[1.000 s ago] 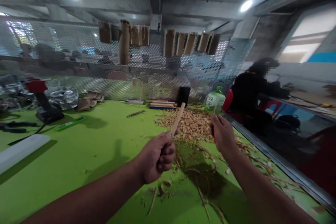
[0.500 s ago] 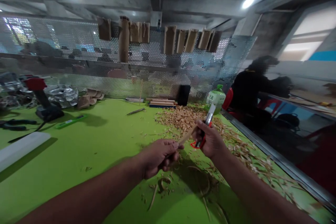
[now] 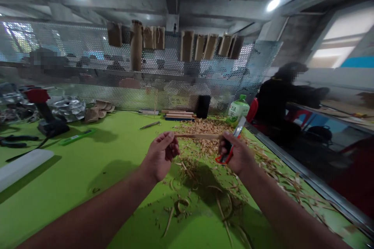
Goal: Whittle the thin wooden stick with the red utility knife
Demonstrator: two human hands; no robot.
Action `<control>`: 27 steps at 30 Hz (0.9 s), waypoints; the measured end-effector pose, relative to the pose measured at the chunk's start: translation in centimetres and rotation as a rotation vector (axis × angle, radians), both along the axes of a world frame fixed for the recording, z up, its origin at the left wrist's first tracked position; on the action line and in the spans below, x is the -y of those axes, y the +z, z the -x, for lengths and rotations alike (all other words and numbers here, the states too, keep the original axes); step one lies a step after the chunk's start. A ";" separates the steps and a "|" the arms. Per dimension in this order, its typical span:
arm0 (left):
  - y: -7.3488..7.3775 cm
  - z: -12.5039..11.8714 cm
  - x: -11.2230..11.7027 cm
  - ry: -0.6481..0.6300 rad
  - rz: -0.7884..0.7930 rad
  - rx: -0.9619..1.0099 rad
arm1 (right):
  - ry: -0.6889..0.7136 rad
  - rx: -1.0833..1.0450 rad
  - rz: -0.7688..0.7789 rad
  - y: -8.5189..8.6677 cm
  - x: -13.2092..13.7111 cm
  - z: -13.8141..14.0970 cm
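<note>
Left hand [image 3: 160, 155] and right hand [image 3: 239, 155] clamp 1 wooden strip [image 3: 201, 136], right also a utility knife [image 3: 240, 125]; shavings [image 3: 276, 169] line the right edge of the worktop [image 3: 125, 144].

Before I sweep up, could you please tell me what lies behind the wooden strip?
Behind the wooden strip, a heap of shavings shows above and below it; whatever the strip itself covers cannot be seen.
</note>
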State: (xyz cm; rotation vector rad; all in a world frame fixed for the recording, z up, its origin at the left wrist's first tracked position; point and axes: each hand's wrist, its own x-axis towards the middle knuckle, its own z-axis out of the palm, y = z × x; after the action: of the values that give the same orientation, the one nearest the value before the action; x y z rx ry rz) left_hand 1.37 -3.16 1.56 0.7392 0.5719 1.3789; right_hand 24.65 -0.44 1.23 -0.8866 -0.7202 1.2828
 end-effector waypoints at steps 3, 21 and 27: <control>0.1 0.2 -0.3 0.031 -0.013 0.076 | 0.107 0.281 -0.004 -0.8 0.6 1.5; 0.1 -1.0 1.1 -0.118 0.079 -0.303 | 0.129 1.185 -0.406 -2.4 1.7 2.8; 0.2 -1.6 2.0 -0.234 0.036 -0.359 | -0.031 1.341 -0.462 -1.8 1.7 1.6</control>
State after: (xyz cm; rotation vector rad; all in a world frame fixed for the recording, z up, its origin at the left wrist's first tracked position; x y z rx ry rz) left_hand 2.92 -5.21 1.77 1.0004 0.7624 1.0225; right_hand 23.06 -2.12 -0.53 -1.2968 -1.9247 0.2839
